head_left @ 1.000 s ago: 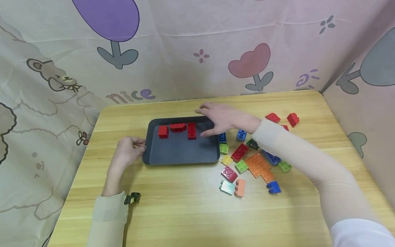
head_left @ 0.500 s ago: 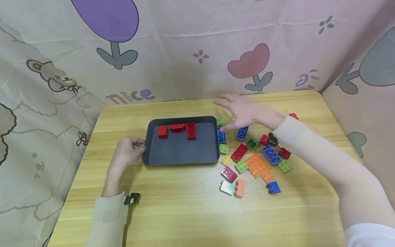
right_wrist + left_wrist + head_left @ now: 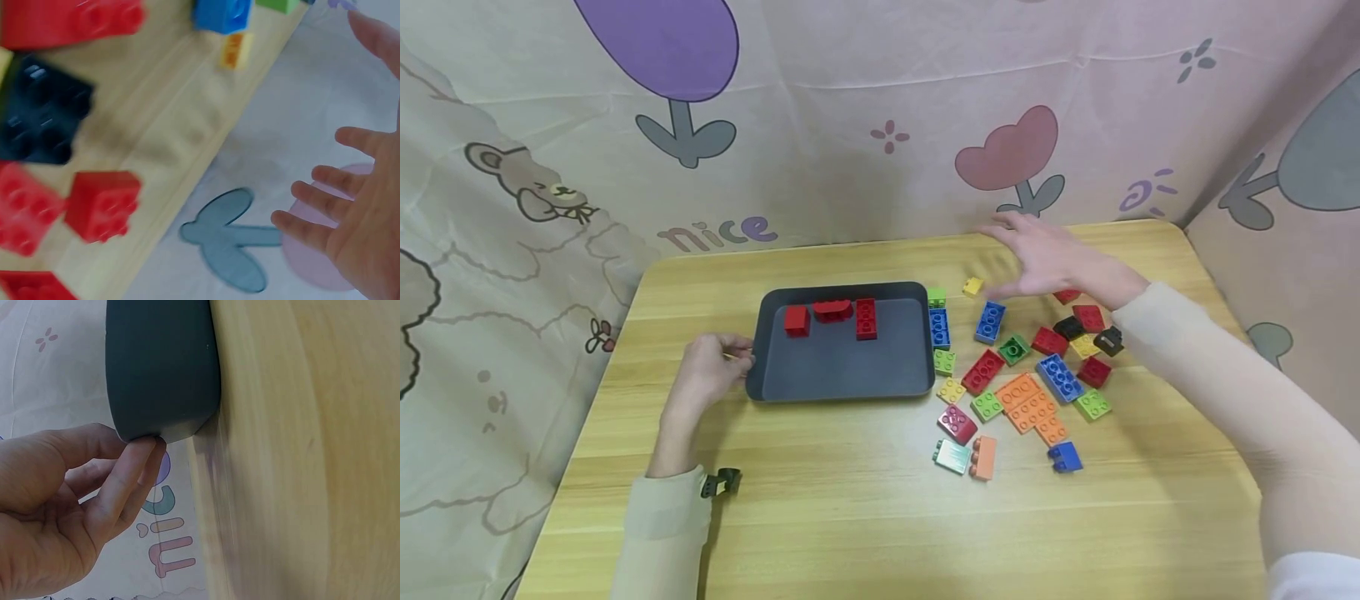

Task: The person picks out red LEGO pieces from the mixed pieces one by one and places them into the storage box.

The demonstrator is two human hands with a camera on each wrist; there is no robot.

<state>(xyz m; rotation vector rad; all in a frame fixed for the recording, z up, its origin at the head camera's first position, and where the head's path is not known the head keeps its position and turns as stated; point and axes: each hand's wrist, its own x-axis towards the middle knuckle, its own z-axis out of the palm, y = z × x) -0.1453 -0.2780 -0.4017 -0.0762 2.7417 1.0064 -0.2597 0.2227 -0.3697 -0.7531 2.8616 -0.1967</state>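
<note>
A dark grey tray (image 3: 842,367) lies on the table with three red bricks inside, in a row along its far side: a square one (image 3: 797,321), an arched one (image 3: 832,311) and a long one (image 3: 866,319). My left hand (image 3: 715,367) pinches the tray's left rim; in the left wrist view its fingertips meet the tray's corner. Above the far edge of the loose bricks, my right hand (image 3: 1045,254) hovers with fingers spread, holding nothing. Below its thumb are a small yellow brick (image 3: 973,287) and a blue brick (image 3: 990,322).
Many loose bricks lie right of the tray, among them a red brick (image 3: 982,371), orange bricks (image 3: 1028,404) and a black brick (image 3: 1108,341). Green and blue ones stand close against the tray's right side. A patterned cloth (image 3: 850,125) hangs behind the table.
My right hand has moved right, from over the tray to above the loose bricks, uncovering the yellow, blue and black bricks. The left hand and the tray have stayed put.
</note>
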